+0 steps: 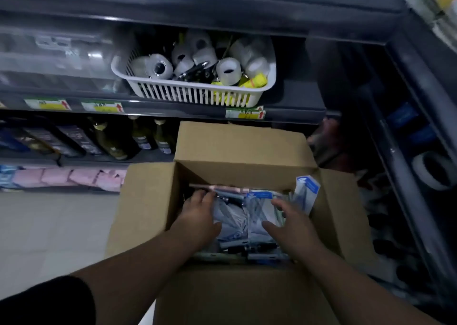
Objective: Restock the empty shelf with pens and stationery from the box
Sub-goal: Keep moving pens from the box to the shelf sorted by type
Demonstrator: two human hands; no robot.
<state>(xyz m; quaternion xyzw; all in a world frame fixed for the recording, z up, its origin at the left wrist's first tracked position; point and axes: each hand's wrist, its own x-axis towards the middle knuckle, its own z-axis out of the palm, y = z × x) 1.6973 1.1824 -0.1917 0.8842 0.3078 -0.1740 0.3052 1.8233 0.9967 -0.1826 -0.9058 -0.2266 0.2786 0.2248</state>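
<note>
reaching down into an open cardboard box (148, 201), both hands work among clear plastic packets of pens (232, 216) that cover its bottom. the left hand (197, 211) sits at the box's 9 o'clock side, fingertips dipped at the edge of a packet; the blur keeps me from telling whether they close on it. the right hand (291, 218) lies at 3 o'clock, fingers spread apart and thumb out, flat against the packets and gripping nothing. a blue-and-white carton (308, 188) stands tilted in the 2 o'clock corner, just beside the right fingers. loose dark pens (247, 246) lie along the near wall at 6 o'clock. the box flaps are folded outward.

at 12 o'clock from the box, on the dark shelf (296, 97), a white slotted basket (193, 92) holds rolls of clear tape (158, 67) and, in its 4 o'clock corner, yellow packets (257, 81). at the basket's 9 o'clock stands a clear plastic bin (54, 52). one shelf lower, at 10 o'clock from the box, dark bottles (108, 139) stand in a row.
</note>
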